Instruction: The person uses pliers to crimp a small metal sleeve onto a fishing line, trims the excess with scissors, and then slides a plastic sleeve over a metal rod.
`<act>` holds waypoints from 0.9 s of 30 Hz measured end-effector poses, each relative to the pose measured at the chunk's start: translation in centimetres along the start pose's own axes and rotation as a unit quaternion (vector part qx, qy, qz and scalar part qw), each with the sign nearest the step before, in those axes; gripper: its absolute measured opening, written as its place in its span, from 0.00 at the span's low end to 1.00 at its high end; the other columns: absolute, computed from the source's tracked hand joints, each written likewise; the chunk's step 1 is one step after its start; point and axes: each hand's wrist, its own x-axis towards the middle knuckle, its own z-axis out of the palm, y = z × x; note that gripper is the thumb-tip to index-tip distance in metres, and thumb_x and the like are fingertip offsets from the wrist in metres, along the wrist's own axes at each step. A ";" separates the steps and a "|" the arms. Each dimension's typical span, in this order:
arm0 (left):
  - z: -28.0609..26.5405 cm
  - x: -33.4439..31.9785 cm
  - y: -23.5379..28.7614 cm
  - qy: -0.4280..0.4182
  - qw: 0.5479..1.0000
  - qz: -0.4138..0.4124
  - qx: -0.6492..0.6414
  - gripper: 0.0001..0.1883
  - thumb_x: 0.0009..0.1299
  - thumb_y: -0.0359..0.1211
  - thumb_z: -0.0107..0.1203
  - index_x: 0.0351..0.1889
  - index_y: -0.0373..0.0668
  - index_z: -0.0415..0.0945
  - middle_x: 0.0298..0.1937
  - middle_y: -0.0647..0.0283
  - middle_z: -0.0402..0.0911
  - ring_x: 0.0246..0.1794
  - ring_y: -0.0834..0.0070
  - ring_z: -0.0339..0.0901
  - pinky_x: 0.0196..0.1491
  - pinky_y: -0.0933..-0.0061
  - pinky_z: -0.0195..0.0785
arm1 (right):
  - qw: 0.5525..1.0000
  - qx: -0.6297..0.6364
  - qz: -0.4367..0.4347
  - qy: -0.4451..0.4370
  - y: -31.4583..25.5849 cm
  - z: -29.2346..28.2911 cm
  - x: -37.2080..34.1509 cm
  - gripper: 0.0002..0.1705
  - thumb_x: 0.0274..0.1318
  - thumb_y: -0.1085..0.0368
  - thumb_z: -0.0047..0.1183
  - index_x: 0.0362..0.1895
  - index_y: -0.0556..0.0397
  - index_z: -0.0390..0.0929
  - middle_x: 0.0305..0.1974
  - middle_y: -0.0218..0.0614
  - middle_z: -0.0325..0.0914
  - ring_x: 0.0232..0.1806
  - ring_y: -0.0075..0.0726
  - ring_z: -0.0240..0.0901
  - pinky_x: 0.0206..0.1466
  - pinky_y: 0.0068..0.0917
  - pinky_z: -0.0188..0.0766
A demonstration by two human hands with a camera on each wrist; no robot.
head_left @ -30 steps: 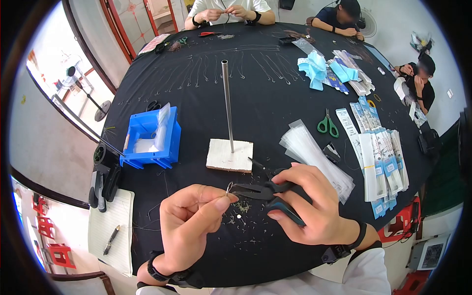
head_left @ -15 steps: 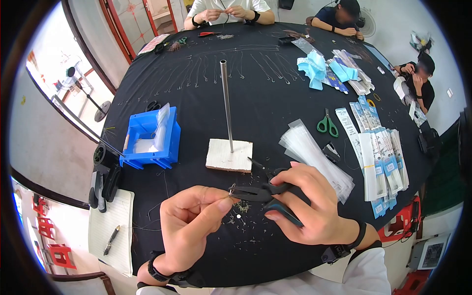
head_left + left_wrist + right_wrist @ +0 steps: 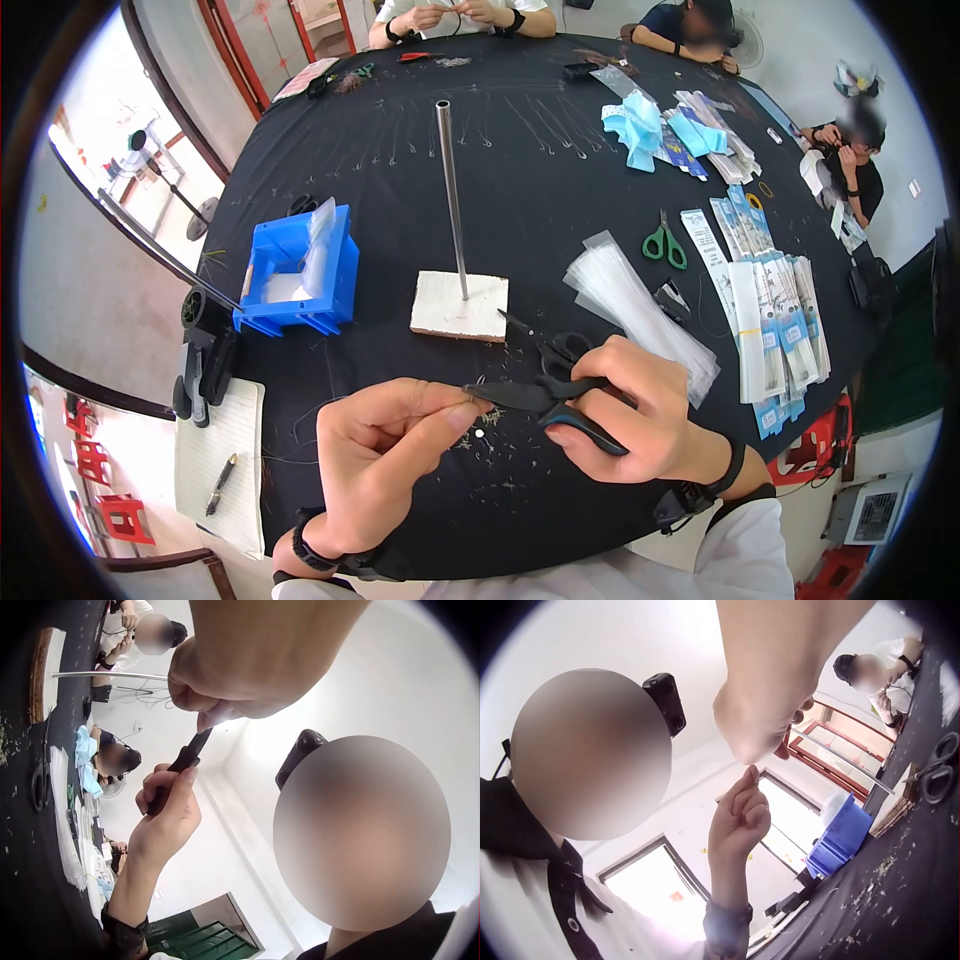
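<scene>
The head view shows one pair of dark pliers [image 3: 512, 397] nearer the wearer than the white block [image 3: 436, 302], the nose narrowed at one tiny wire piece [image 3: 481, 380]. The right hand [image 3: 640, 415] has its grip wrapped around the handles; the left hand [image 3: 385, 450] has its grip pinching the wire piece, thumb against forefinger. The left wrist view adds a side look at the right fingers on the pliers; the right wrist view hides the pliers but bares the block's layered brown edge. One metal rod [image 3: 455, 215] rises from the block. Just right of the block on the surface [image 3: 390, 220] lies one pair of black scissors [image 3: 542, 345]; farther right, one green-handled pair [image 3: 665, 248] and fanned clear sleeves [image 3: 645, 315]. Left of the block stands one blue bin [image 3: 338, 292]; nearer the wearer, one notebook [image 3: 210, 450] bears one pen [image 3: 221, 485]. Three other people are beyond the block.
</scene>
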 end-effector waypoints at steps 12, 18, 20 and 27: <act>0.4 0.1 -0.4 0.038 0.990 0.036 0.133 0.07 0.61 0.22 0.55 0.35 0.32 0.81 0.14 0.72 0.71 0.12 0.93 0.59 0.15 0.89 0.45 | 1.000 -0.021 -0.001 0.014 0.8 0.3 -0.6 0.14 0.30 0.64 0.65 0.17 0.56 0.72 0.25 0.34 0.67 0.19 0.31 0.64 0.15 0.21 0.56; 0.5 0.1 -0.8 0.045 0.984 0.054 0.163 0.07 0.60 0.22 0.55 0.35 0.32 0.81 0.14 0.71 0.72 0.12 0.92 0.60 0.15 0.89 0.46 | 1.000 -0.026 0.009 0.015 1.0 0.8 -1.0 0.13 0.30 0.65 0.65 0.18 0.56 0.73 0.25 0.34 0.67 0.19 0.31 0.63 0.15 0.21 0.56; 0.5 0.2 -1.0 0.048 0.985 0.040 0.162 0.07 0.61 0.23 0.55 0.35 0.32 0.81 0.14 0.71 0.72 0.12 0.92 0.59 0.15 0.89 0.45 | 1.000 -0.018 0.021 0.009 1.1 0.9 -1.1 0.12 0.31 0.65 0.65 0.19 0.57 0.74 0.25 0.34 0.68 0.19 0.32 0.63 0.16 0.22 0.57; -0.1 0.2 -1.0 0.026 0.994 -0.013 0.106 0.07 0.62 0.25 0.55 0.34 0.33 0.81 0.13 0.72 0.70 0.11 0.93 0.56 0.15 0.88 0.42 | 0.858 0.401 0.285 -0.150 1.0 -0.5 -0.6 0.17 0.59 0.61 0.45 0.26 0.62 0.79 0.32 0.38 0.72 0.32 0.29 0.68 0.36 0.21 0.63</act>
